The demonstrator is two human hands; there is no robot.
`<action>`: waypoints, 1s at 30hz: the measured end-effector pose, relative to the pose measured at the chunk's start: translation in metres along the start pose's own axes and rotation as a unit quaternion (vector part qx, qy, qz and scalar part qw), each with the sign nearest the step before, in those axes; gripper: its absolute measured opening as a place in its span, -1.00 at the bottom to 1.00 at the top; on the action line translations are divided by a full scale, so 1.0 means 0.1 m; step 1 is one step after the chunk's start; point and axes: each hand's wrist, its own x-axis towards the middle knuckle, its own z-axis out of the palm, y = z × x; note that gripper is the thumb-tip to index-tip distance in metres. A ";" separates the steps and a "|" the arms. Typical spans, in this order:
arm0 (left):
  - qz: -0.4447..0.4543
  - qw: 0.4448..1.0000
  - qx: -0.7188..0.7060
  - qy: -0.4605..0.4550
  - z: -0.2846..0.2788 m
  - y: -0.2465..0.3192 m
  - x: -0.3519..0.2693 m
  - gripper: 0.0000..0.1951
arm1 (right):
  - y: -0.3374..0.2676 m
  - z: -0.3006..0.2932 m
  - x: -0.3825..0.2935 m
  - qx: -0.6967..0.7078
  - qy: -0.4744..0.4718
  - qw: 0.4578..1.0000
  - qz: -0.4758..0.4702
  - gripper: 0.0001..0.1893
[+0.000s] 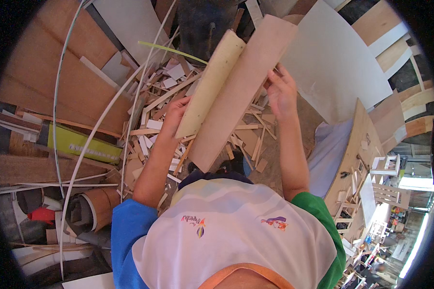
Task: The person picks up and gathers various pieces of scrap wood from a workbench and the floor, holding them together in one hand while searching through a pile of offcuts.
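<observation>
Two long flat boards are held side by side and aslant in front of me. My left hand (175, 112) grips the outer edge of the pale yellowish board (211, 85), its fingers partly hidden behind it. On the other side, my right hand (282, 90) holds the wider light-brown board (244, 92) at its right edge, some fingers out of sight behind the wood. The two boards meet or overlap along their inner edges. Below them, a heap of wood offcuts (253, 144) covers much of the floor.
Large brown sheets (58, 65) lean at the left, with thin white flexible strips (90, 133) arching before them. A rolled sheet (94, 209) lies lower left. A big white panel (332, 57) stands upper right. At the right is a wooden table (347, 159) with small wooden pieces and a bluish cloth (325, 155).
</observation>
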 end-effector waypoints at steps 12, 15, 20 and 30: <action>-0.031 0.995 -0.092 0.040 -0.11 0.00 0.00 -0.68 | 0.41 0.12 -0.39 -0.130 -0.098 0.980 0.118 -0.49; -0.062 0.988 -0.123 0.065 -0.11 -0.06 -0.02 -0.68 | 0.58 0.06 -0.43 -0.170 -0.105 0.968 0.154 -0.46; -0.064 0.985 -0.130 0.091 -0.17 -0.39 0.08 -0.70 | 0.99 -0.05 -0.61 -0.186 -0.067 0.943 0.267 -0.46; 0.015 0.994 0.100 0.047 -0.01 -0.57 -0.17 -0.56 | 1.57 -0.62 -0.82 0.139 -0.012 0.933 0.332 -0.56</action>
